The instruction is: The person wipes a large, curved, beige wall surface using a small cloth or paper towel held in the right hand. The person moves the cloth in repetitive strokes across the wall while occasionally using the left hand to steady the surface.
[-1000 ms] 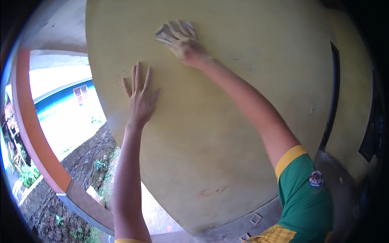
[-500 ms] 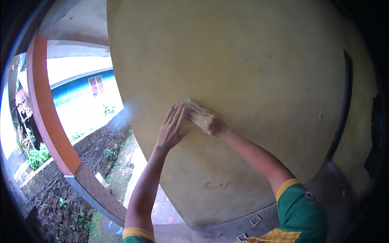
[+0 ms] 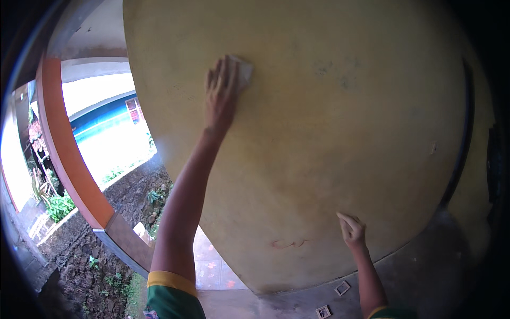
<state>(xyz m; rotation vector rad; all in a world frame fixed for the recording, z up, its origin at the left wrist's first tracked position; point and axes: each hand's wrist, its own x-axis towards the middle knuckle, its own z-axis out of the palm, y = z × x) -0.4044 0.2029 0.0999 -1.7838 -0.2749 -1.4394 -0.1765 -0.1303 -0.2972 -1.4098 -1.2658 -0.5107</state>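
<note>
My left hand [image 3: 220, 93] reaches high up a yellow plastered wall [image 3: 319, 133] and presses a small pale grey pad [image 3: 245, 72] flat against it, fingers spread over the pad. Only the pad's right edge shows past the fingers. My right hand [image 3: 350, 229] is low on the same wall with nothing in it, its fingertips touching the plaster just right of a faint red scribble [image 3: 289, 244]. Both arms wear green sleeves with yellow cuffs.
An orange-painted arch post [image 3: 64, 143] and a low ledge [image 3: 125, 242] stand at the left, with plants and a blue building outside. A dark door frame [image 3: 465, 133] runs down the right. Tiled floor with small patterned tiles [image 3: 342, 288] lies below the wall.
The pad has passed from my right hand to my left where they met mid-wall. My left hand then carried it up, and my right hand dropped low and to the right.
</note>
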